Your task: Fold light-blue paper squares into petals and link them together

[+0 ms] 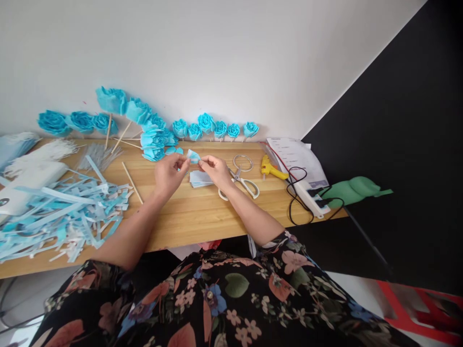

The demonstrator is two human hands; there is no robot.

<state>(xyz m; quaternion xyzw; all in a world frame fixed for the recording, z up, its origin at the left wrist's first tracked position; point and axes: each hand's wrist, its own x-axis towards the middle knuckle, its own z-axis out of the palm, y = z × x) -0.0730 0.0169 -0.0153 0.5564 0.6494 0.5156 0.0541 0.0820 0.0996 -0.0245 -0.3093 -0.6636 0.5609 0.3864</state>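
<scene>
Between my two hands, above the table, is a small light-blue paper petal [194, 156]. My left hand [169, 172] pinches its left edge with thumb and fingertips. The right edge is pinched by my right hand [217, 169]. Below them a stack of pale blue paper pieces [200, 178] lies on the wood, partly covered by my right hand. White-handled scissors [249, 185] lie under and beside my right wrist. Just behind my left hand are loose bright-blue petals [174, 150].
Blue paper roses [206, 123] on sticks line the wall. Cut paper strips [72, 207] heap at left beside a wooden stick [132, 183]. At right are a ring [242, 163], a yellow glue gun [273, 168], printed papers [298, 156], a power strip [314, 198] with cables and a green object [356, 189].
</scene>
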